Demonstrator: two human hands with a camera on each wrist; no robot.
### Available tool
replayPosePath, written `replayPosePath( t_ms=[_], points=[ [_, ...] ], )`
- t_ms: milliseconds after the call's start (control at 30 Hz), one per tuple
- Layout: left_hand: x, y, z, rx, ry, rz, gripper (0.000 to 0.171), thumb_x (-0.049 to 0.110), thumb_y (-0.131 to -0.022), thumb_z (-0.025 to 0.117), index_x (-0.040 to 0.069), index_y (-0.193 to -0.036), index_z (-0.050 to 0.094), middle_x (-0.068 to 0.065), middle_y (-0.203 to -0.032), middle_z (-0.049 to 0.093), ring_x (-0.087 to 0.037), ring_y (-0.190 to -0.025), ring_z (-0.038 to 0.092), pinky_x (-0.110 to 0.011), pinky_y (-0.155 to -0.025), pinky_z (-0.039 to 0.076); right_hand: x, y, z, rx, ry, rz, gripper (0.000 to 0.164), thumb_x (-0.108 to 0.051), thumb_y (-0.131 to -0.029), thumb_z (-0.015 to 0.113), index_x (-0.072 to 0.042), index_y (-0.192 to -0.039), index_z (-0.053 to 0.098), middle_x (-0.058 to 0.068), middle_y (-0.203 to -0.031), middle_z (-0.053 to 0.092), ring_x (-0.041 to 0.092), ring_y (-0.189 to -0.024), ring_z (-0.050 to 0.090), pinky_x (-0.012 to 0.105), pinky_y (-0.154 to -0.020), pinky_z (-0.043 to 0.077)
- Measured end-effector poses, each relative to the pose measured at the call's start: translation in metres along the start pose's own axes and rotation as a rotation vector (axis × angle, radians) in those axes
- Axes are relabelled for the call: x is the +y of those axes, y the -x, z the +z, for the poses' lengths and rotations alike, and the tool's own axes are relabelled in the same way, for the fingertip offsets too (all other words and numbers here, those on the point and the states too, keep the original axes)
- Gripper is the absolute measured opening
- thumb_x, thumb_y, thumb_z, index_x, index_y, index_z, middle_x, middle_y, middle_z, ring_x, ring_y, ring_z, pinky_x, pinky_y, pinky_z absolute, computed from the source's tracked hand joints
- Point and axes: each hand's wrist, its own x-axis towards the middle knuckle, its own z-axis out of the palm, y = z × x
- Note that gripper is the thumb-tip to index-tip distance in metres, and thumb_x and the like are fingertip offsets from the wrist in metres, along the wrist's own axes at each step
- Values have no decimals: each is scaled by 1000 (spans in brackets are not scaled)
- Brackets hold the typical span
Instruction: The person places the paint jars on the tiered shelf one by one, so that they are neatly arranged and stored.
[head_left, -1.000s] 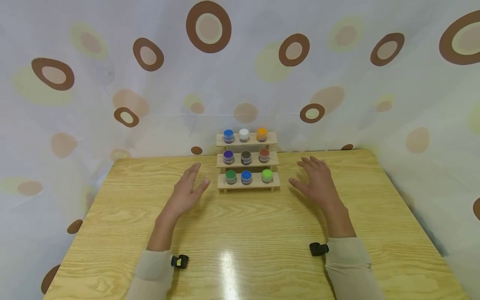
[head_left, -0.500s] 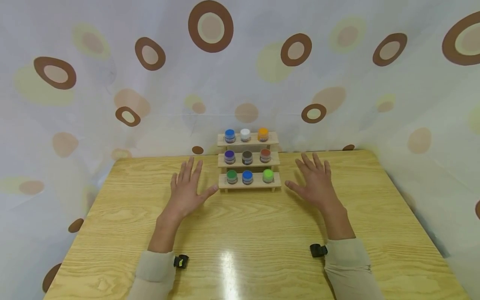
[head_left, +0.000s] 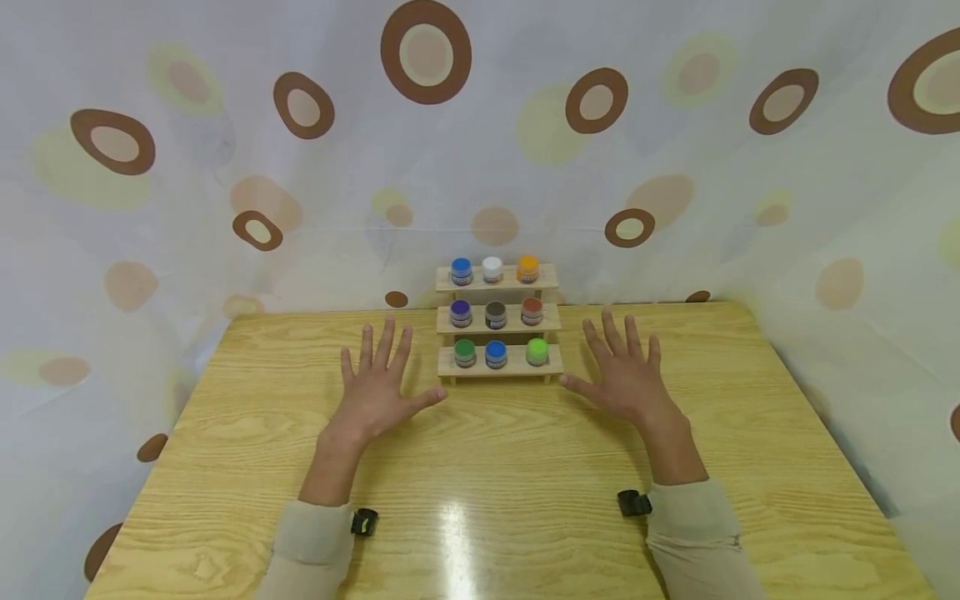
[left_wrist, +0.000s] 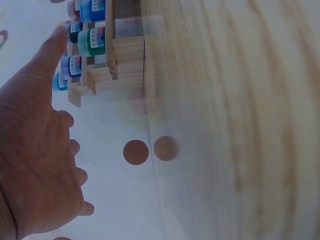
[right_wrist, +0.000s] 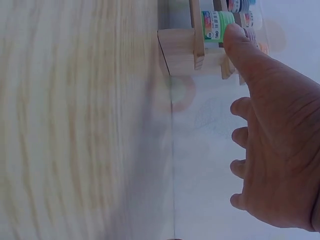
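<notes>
A three-tier wooden rack [head_left: 517, 372] holds several small paint jars, three on each shelf. On top are a blue jar [head_left: 461, 272], a white jar [head_left: 492, 270] and an orange jar [head_left: 527, 269]. The middle shelf bears a purple jar [head_left: 461, 314], a dark brown jar [head_left: 496, 315] and a reddish-brown jar [head_left: 532, 312]. Below stand a green jar [head_left: 465, 353], a blue jar [head_left: 496, 355] and a light green jar [head_left: 537, 352]. My left hand [head_left: 371, 398], fingers spread, hovers left of the rack; my right hand [head_left: 628, 385] mirrors it on the right. Neither holds anything.
The rack stands at the back edge of a wood-grain table [head_left: 480, 467]. Behind and beside it hangs a pale curtain [head_left: 330, 183] with brown and yellow round shapes. A small black wrist camera [head_left: 364, 522] sits at the left cuff, and another wrist camera [head_left: 633, 503] at the right.
My left hand has turned palm down, and its fingers have fanned apart. The right hand's fingers have also spread, its thumb shifting toward the rack's front corner. The jars have stayed put.
</notes>
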Motion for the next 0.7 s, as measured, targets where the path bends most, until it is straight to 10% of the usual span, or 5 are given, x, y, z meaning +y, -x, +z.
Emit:
replayPosePath(
  t_ms=[700],
  points=[
    [12,5,2,6,-93,-50,108,81,-95,51,22,-171,4,-9,-178,-10,-43,-160,-16,-77,-120,-11,-15,-3,10,5,30,19,109,-74,-95,60,-10,-171,15,20,-177,-1,49,-160,-9,78,-120,-6]
  ],
)
